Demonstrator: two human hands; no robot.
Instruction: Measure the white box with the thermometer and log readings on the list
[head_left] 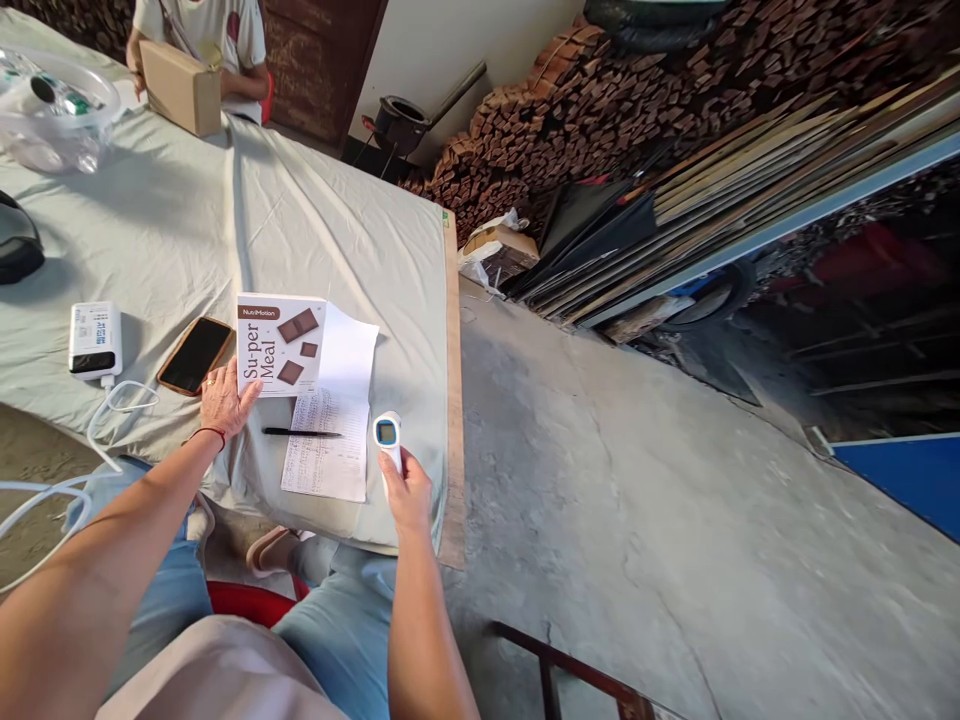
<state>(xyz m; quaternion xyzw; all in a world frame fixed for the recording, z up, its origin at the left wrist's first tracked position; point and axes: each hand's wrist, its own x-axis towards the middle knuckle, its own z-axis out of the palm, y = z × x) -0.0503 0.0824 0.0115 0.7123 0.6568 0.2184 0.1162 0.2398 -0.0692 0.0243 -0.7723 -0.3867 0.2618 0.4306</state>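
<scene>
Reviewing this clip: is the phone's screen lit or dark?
Dark. The phone lies face up on the tablecloth near the left hand, showing plain black with no icons or glow visible.

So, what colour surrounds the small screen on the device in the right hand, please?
Blue, on the white device; best seen in the head view.

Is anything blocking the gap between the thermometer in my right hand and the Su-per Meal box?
Nothing visible stands in the way; only flat paper, with a pen across it, lies between the thermometer and that box.
</scene>
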